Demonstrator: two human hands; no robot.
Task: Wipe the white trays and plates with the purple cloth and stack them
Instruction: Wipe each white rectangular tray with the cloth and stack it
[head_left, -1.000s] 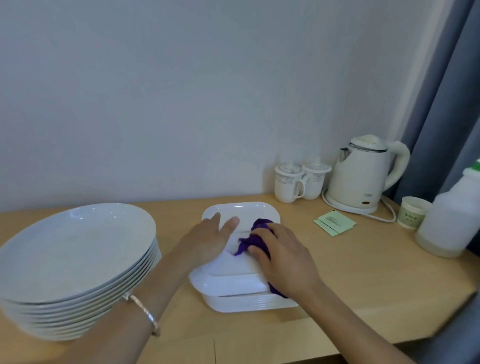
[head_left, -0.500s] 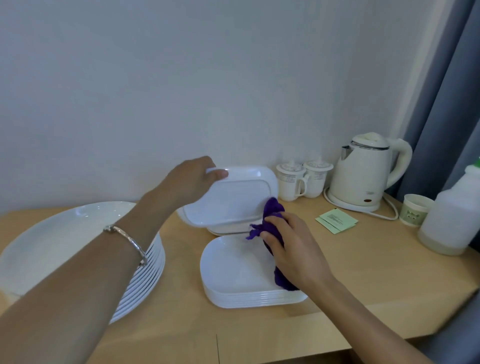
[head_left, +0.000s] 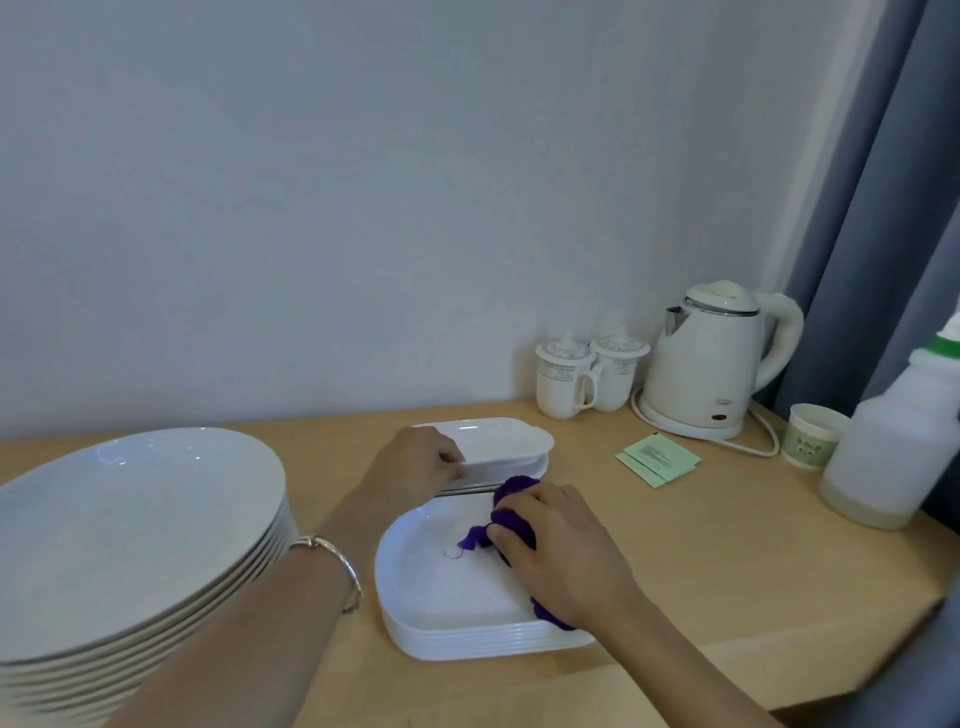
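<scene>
Centrally on the desk (head_left: 727, 551), a purple cloth (head_left: 511, 517) is held bunched under the right hand (head_left: 563, 558), the fingers (head_left: 545, 501) being curled closed over it so that the cloth is pressed onto the top tray of the near stack of white trays (head_left: 457, 631). The cloth is found at the two o'clock part of that tray. A loose tail is seen poking out of the fingers toward nine o'clock, and another end shows under the heel of the hand at five o'clock, by the tray's rim. At twelve o'clock from the near stack, a single white tray (head_left: 498, 444) is gripped at its nine o'clock edge by the left hand (head_left: 415, 467), fingers curled round the rim. This tray is held level over a low far pile (head_left: 498, 480); whether it rests on that pile cannot be told. A bracelet (head_left: 332, 569) is worn on the left wrist. At nine o'clock a tall stack of round white plates (head_left: 140, 525) is set, apart from both hands. Toward two o'clock, near the wall, two lidded cups (head_left: 566, 382), a kettle (head_left: 717, 364), green sachets (head_left: 657, 457), a paper cup (head_left: 813, 436) and a plastic jug (head_left: 891, 447) are ranged.
</scene>
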